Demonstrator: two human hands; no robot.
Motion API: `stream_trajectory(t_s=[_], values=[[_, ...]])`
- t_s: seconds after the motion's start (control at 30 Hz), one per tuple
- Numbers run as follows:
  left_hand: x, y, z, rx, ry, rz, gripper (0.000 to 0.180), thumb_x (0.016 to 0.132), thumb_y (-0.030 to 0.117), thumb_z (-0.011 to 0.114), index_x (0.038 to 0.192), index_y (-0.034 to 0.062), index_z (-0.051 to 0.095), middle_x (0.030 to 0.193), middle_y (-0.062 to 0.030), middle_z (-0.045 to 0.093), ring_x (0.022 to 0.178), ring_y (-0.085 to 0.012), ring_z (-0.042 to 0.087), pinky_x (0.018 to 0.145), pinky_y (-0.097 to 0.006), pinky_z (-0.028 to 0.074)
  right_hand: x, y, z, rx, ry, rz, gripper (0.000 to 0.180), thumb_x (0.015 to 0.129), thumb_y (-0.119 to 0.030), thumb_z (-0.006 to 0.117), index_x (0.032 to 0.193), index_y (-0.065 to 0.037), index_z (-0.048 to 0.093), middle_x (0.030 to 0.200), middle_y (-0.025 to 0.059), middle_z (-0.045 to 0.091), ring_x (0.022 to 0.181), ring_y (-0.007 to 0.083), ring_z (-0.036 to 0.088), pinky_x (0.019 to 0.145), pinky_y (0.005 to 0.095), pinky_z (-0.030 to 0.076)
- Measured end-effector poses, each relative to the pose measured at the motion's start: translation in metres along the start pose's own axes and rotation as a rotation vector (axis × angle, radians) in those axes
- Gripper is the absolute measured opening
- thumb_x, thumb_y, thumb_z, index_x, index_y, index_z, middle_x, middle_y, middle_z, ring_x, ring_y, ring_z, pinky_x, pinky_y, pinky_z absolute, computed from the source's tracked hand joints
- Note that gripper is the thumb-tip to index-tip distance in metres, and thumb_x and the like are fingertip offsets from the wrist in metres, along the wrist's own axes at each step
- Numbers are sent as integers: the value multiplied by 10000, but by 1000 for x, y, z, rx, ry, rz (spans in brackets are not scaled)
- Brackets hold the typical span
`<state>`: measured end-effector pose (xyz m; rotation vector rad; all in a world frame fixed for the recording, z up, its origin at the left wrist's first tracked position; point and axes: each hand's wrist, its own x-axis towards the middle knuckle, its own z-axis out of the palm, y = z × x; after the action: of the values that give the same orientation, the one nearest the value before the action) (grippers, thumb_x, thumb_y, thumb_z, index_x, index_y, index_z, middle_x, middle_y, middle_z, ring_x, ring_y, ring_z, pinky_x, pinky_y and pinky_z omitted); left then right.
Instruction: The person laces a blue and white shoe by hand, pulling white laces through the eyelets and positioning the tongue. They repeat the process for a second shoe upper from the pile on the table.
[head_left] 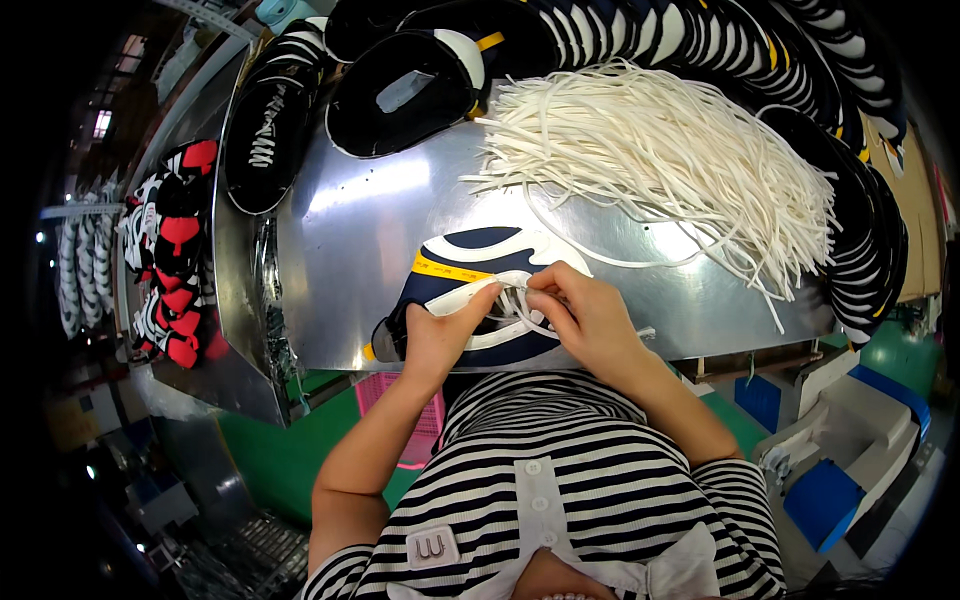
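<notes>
A navy and white shoe upper [487, 240] with a yellow strip lies on the metal table in front of me. My left hand [447, 337] is closed round its near left part, the thumb pressed beside the lacing opening. At the eyelets, my right hand [592, 318] pinches a white shoelace [541, 326] between thumb and fingers. Both sets of fingertips are close together over the opening. Part of the lace runs across the upper, and its loose end shows right of my right hand. My fingers hide the exact eyelet.
A large heap of white laces [670, 170] covers the table [350, 240] at the back right. Rows of stacked shoe uppers [640, 35] line the far edge. A dark laced upper [265, 140] is at left, near red and black pieces [180, 250]. A pink basket [425, 430] stands below.
</notes>
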<state>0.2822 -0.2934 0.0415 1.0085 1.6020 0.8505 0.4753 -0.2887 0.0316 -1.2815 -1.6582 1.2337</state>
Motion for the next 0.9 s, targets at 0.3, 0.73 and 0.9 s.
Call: stream_trajectory(t_s=[0.3, 0.73, 0.9], values=[[-8, 0, 3, -54, -82, 184, 152, 876, 12, 700, 1019, -36, 674, 912, -43, 710, 827, -97, 653, 762, -245, 524, 1, -3, -7, -217, -15, -158, 121, 895, -132, 662, 914, -28, 604, 785, 125, 664, 665, 324, 633, 590, 381, 490], [-19, -10, -2, 43, -173, 247, 124, 983, 94, 570, 959, 11, 658, 719, 43, 581, 577, -25, 463, 512, -205, 346, 25, -10, 22, -501, -205, -162, 149, 833, -122, 603, 934, -15, 576, 718, 156, 672, 713, 322, 690, 611, 429, 526], [7, -13, -29, -56, -280, -115, 134, 944, 154, 633, 921, 27, 667, 756, 32, 608, 660, -54, 530, 603, -225, 422, 33, -28, -11, -301, -96, -133, 135, 915, -141, 607, 994, -31, 604, 794, 164, 679, 750, 344, 675, 664, 396, 521]])
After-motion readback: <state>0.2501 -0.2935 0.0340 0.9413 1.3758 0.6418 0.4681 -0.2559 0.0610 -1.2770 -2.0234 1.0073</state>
